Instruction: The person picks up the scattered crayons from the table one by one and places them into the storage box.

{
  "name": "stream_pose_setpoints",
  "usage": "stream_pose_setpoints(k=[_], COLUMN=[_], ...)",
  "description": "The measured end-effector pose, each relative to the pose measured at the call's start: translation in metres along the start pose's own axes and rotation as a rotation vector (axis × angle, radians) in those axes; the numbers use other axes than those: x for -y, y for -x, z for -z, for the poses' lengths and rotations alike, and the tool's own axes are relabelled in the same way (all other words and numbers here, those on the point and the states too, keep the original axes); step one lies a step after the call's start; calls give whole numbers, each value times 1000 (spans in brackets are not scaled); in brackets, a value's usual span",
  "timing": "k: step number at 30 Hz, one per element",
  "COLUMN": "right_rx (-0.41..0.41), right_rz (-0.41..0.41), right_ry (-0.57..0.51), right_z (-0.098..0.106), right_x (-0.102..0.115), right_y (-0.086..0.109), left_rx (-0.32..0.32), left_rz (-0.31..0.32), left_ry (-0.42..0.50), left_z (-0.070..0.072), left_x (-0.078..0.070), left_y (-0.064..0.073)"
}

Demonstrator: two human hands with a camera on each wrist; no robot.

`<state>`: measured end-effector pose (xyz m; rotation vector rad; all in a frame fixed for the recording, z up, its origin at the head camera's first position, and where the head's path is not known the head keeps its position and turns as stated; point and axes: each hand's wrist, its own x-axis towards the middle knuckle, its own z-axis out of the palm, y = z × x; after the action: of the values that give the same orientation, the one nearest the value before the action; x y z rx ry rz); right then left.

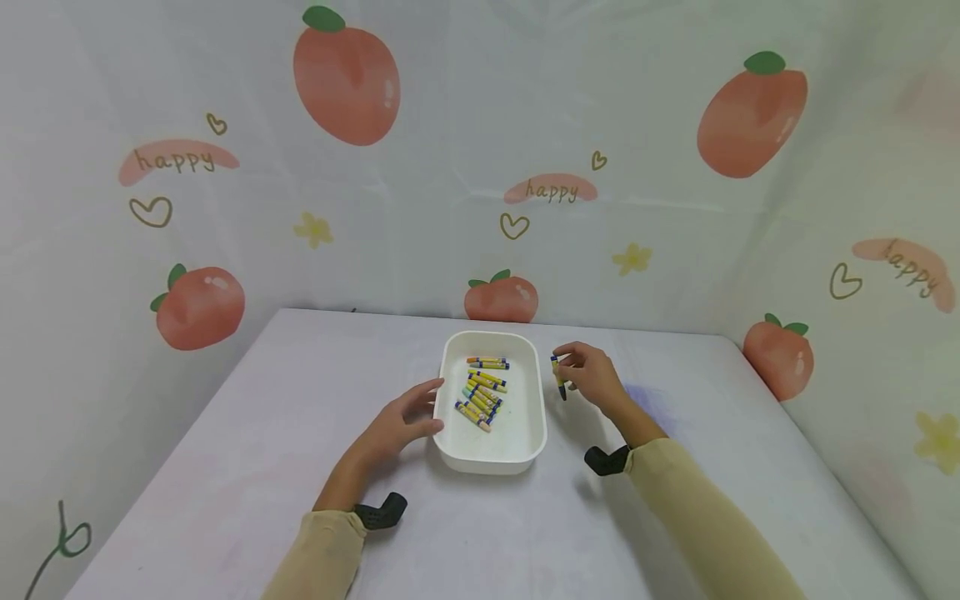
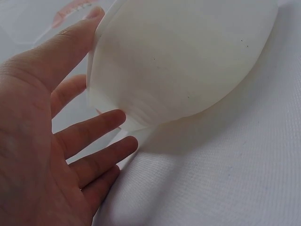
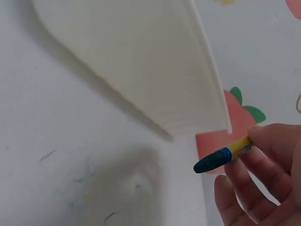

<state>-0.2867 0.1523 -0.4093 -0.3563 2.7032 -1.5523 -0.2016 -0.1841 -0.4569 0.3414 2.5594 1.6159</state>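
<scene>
My right hand point(image 1: 595, 377) pinches a crayon point(image 1: 559, 380) between thumb and fingers, just outside the right side of a white plastic tub point(image 1: 521, 437). In the right wrist view the crayon point(image 3: 214, 160) shows a dark green tip and a yellow wrapper with a blue band, its tip pointing away from the hand. Several crayons point(image 1: 476, 414) in yellow wrappers lie in the tub, mostly toward its left side. At the tub's left side, my left hand point(image 1: 392, 427) has its fingers spread, thumb and fingertips right at the rim and outer wall point(image 2: 183, 61).
The tub stands on a table with a white cloth point(image 1: 255, 467). Blue smudges point(image 1: 651, 408) mark the cloth right of the right hand, and small green marks point(image 3: 79, 181) show below the tub wall. A white curtain point(image 1: 420, 217) printed with fruit hangs behind the table.
</scene>
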Motion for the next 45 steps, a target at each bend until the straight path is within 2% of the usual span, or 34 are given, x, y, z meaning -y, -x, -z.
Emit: stream_pose_setpoints(k=[6, 15, 22, 29, 34, 45], right_rx=[-20, -40, -17, 40, 72, 107], right_rz=[3, 16, 31, 33, 26, 72], right_ry=[-56, -3, 45, 63, 103, 187], right_z=[-5, -10, -17, -30, -39, -56], right_x=[14, 34, 46, 58, 59, 54], right_y=[-12, -30, -44, -55, -59, -61], left_rx=[-10, -6, -7, -3, -5, 3], left_rz=[11, 10, 16, 8, -7, -21], left_ry=[-8, -7, -6, -15, -12, -11], left_z=[1, 3, 4, 4, 4, 0], left_x=[0, -1, -2, 0, 1, 1], left_y=[1, 1, 2, 0, -1, -1])
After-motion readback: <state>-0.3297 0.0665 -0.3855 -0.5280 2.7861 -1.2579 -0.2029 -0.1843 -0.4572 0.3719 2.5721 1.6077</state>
